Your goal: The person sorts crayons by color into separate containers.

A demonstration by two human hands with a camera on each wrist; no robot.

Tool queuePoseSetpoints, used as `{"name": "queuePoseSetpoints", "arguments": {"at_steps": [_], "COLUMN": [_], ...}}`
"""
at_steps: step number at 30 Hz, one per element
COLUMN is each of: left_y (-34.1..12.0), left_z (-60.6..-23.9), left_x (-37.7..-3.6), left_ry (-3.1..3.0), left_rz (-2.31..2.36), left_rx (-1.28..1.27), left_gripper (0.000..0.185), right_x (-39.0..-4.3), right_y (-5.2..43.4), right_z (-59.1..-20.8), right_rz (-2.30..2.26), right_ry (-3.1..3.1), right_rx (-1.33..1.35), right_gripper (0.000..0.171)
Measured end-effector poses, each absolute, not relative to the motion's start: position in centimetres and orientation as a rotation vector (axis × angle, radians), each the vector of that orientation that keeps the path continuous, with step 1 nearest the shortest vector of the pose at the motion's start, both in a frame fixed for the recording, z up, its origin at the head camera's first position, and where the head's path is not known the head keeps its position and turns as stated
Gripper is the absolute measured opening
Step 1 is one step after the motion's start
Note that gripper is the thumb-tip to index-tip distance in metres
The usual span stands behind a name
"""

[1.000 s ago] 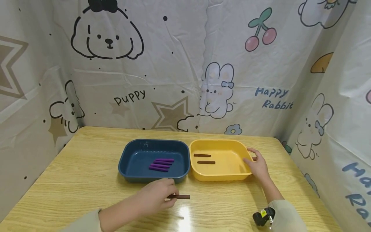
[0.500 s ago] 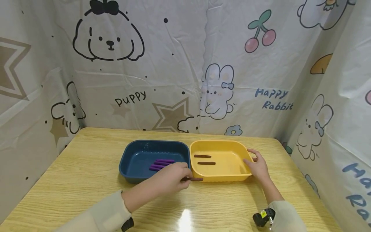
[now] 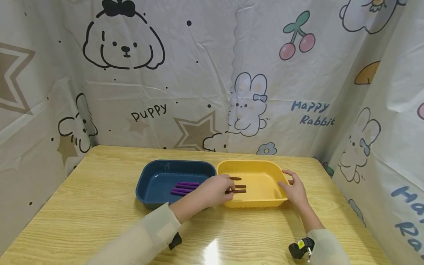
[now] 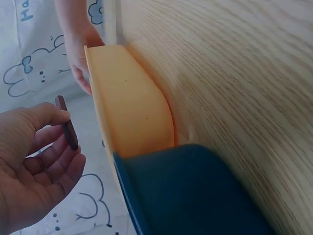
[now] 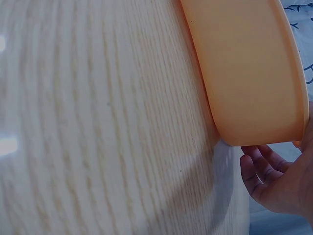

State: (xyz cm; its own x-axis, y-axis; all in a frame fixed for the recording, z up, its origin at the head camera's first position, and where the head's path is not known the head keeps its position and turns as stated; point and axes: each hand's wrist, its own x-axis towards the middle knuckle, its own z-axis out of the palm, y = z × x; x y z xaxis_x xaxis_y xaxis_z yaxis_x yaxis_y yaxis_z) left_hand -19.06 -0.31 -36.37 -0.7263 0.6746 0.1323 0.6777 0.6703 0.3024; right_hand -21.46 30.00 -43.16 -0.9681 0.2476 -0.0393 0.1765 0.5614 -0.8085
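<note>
The wooden table point(image 3: 99, 206) carries two trays set side by side and touching. The blue tray point(image 3: 155, 184) lies beside the left hand point(image 3: 212, 193). The yellow tray point(image 3: 258, 200) lies between the two hands, its far end against the right hand point(image 3: 294, 191).

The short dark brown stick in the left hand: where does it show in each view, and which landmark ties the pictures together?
Head: the short dark brown stick lies centre frame, pinched by the left hand over the yellow plastic tray.
Left wrist: the stick is at left, upright between thumb and fingers.
Right wrist: not in it.
Shared landmark: the yellow tray, seen in all three.
</note>
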Motion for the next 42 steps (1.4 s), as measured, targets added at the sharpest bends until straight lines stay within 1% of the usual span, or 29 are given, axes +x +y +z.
{"name": "queuePoseSetpoints", "arguments": {"at_steps": [9,17,28,35,38,42], "left_y": [2.1,3.3,4.8,5.3,5.5,5.7], "left_z": [-37.8,-39.1,-40.6,-41.0,-40.9,-40.9], "left_x": [-20.5,-21.6,-22.8,-23.4,-23.6,-23.9], "left_ry": [-2.962,-2.969,-3.056,-3.102,-3.118,-3.150], "left_rz": [-0.515,-0.498,-0.430,-0.466,-0.445,-0.409], "left_rx": [-1.042,-1.059,-0.990,-0.932,-0.905,-0.861], "left_gripper": [0.007,0.008,0.009,0.009,0.010,0.017], "right_x": [-21.4,-21.3,-21.3,-21.3,-21.3,-21.3], "right_y": [29.9,29.9,29.9,30.0,30.0,29.9], "right_z": [-43.1,-43.1,-43.1,-43.2,-43.2,-43.1], "right_rz": [1.378,1.396,1.422,1.422,1.423,1.415], "right_ry": [-2.714,-2.717,-2.708,-2.708,-2.706,-2.705], "right_rx": [-0.379,-0.383,-0.352,-0.352,-0.354,-0.355], "right_gripper": [0.054,0.054,0.054,0.054,0.053,0.053]}}
